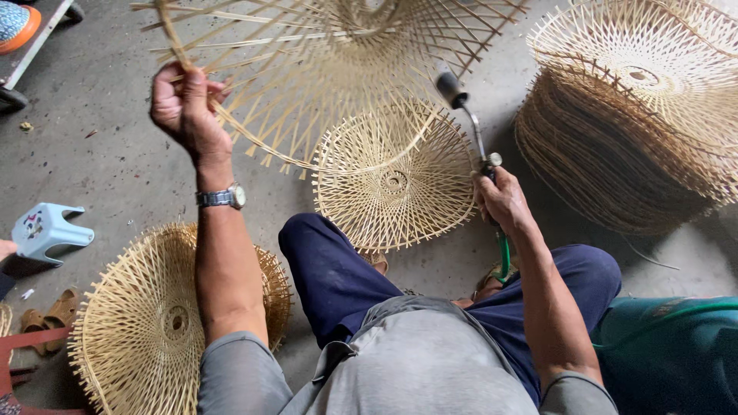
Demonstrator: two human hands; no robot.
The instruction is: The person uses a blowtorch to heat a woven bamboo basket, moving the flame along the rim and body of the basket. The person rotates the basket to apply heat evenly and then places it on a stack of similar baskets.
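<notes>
A woven bamboo frame held up in the air against the nozzle of a gas torch.

The bamboo frame, an open lattice of thin splints radiating from a round hub, is raised above the knees by the left hand, which is clenched on its rim so the weave tilts towards the tool and stays off the floor. The right hand grips the handle of a gas torch, its dark nozzle just beside the frame's lower edge; a green hose trails from it past the knee. A finished frame lies on the concrete floor between the feet, another stack sits by the left arm, and a tall stack stands to the right, all within easy reach. A small pale plastic stool lies tipped at the left.
</notes>
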